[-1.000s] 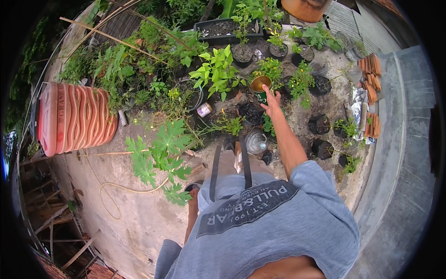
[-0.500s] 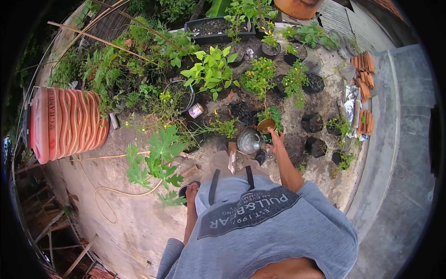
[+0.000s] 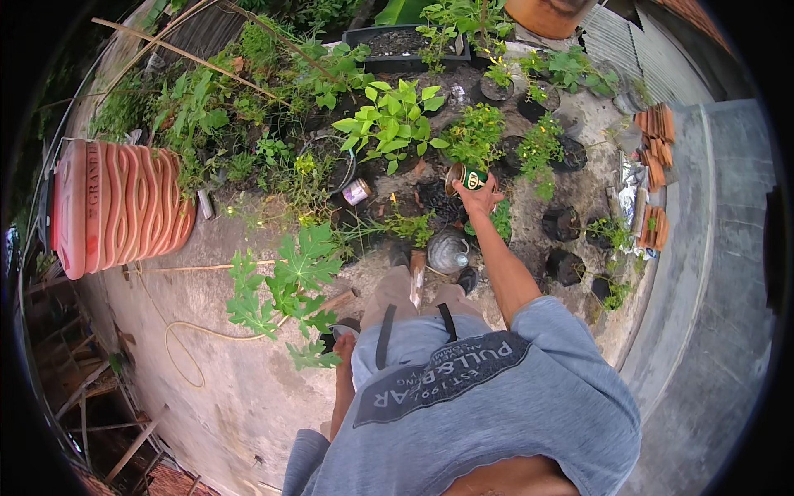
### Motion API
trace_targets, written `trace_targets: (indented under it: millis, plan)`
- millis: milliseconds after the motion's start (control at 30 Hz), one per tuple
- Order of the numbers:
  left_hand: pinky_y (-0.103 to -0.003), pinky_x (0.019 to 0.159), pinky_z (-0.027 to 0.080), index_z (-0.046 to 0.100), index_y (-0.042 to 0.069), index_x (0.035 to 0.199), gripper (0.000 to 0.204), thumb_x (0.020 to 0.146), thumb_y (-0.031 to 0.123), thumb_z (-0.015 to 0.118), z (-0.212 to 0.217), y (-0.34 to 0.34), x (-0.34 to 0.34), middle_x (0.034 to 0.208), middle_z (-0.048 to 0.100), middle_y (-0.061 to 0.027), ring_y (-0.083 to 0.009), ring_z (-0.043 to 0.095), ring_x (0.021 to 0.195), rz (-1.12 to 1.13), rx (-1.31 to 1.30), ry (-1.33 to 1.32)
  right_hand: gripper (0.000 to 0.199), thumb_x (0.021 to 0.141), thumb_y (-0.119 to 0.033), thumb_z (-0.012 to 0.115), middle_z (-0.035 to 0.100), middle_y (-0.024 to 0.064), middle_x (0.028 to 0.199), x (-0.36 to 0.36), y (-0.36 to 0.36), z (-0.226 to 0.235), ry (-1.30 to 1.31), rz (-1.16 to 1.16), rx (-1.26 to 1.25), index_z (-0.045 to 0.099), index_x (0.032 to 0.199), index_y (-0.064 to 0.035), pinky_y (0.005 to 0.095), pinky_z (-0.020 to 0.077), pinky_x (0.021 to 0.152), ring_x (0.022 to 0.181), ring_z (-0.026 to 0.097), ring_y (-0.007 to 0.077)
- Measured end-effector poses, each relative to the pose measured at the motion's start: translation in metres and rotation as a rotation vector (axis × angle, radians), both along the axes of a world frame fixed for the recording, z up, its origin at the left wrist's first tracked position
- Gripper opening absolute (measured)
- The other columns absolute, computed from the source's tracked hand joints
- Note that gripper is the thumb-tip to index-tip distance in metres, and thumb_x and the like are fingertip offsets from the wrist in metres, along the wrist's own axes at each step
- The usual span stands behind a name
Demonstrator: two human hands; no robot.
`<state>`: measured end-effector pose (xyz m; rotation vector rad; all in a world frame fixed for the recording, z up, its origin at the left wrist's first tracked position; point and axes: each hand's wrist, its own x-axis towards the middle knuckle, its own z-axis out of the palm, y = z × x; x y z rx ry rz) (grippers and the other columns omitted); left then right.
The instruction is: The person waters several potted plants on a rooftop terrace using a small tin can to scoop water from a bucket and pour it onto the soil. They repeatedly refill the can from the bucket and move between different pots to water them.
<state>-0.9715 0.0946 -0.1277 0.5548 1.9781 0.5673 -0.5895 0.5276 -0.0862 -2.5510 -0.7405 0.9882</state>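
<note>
A green tin can (image 3: 472, 178) with a brownish open mouth is in my right hand (image 3: 477, 200), whose fingers wrap round it. The can lies tipped on its side, its mouth facing left, just in front of a leafy potted plant (image 3: 474, 135). Lower left, beside my leg, my left hand (image 3: 344, 344) has its fingers curled at a dark, round-edged thing (image 3: 331, 335) that I cannot make out. Between my feet stands a clear plastic bottle (image 3: 447, 251), nearer to me than the can.
Black plant bags (image 3: 565, 266) stand at the right, near stacked orange tiles (image 3: 653, 227). A papaya seedling (image 3: 298, 269) rises left of my legs. Farther left are a ribbed orange tank (image 3: 136, 207) and a hose (image 3: 198, 335). A long black planter (image 3: 405, 51) is at the back.
My right arm has reached farther out, lifting the can away from beside the bottle. The can has turned from mouth-up to tipped leftward. My left hand stays low beside my leg.
</note>
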Motion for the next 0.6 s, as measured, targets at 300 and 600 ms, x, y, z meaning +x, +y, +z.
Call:
trace_targets:
  millis: [300,600]
  plan:
    - [-0.035,0.062,0.043,0.059,0.007,0.079,0.049,0.096,0.052,0.05,0.006,-0.012,0.003,0.067,0.054,-0.001,-0.0136,0.049,0.066,-0.062,0.169,-0.027,0.112,0.061,-0.037,0.088,0.028,0.0239,0.131,-0.028,0.085,0.028,-0.108,0.15,0.099,0.026,0.153,-0.0201,0.0507,0.0495,0.091,0.109,0.053,0.0457]
    - [-0.034,0.065,0.048,0.064,0.007,0.082,0.038,0.093,0.042,0.053,-0.009,-0.008,0.002,0.069,0.062,-0.003,-0.0149,0.059,0.067,0.016,0.07,-0.043,0.12,0.062,-0.052,0.088,0.014,0.0262,0.148,-0.021,0.116,0.024,0.139,-0.01,0.12,0.019,0.156,-0.0227,0.056,0.0469,0.098,0.125,0.043,0.0468]
